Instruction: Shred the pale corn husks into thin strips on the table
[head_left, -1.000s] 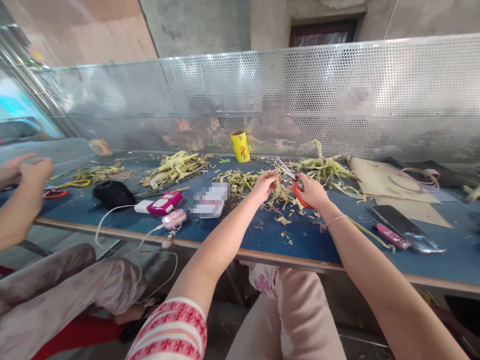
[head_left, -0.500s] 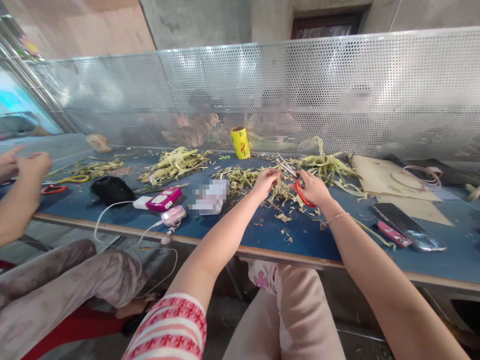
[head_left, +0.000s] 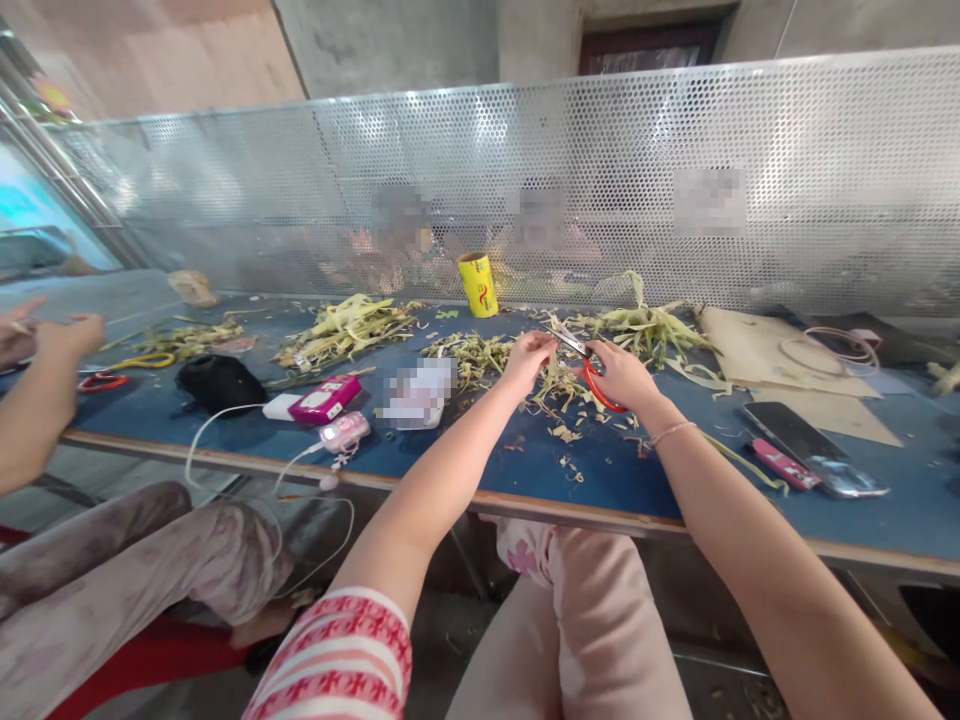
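My right hand [head_left: 621,376] is closed around the orange-red handles of a pair of scissors [head_left: 571,342]. Their metal blades point up and to the left, towards the fingertips of my left hand [head_left: 529,358]. Those fingers are pinched together just left of the blades; whatever is between them is too small to make out. Beneath both hands lies a loose heap of pale green plant trimmings [head_left: 480,357], with small cut scraps spread towards the table's front edge. Behind my right hand is a bunch of longer pale green stalks and leaves [head_left: 651,328].
On the blue table [head_left: 495,475] stand a yellow roll [head_left: 478,285], a magenta box [head_left: 325,400] and a black pouch [head_left: 219,387]. A dark phone [head_left: 795,435] lies right, cardboard [head_left: 757,345] behind it. A perforated metal panel [head_left: 637,180] rises behind. Another person's hands [head_left: 56,340] are at left.
The scissors' blades have tilted slightly lower, closer to my left fingertips. Both hands stay in nearly the same place, and the view has shifted a little.
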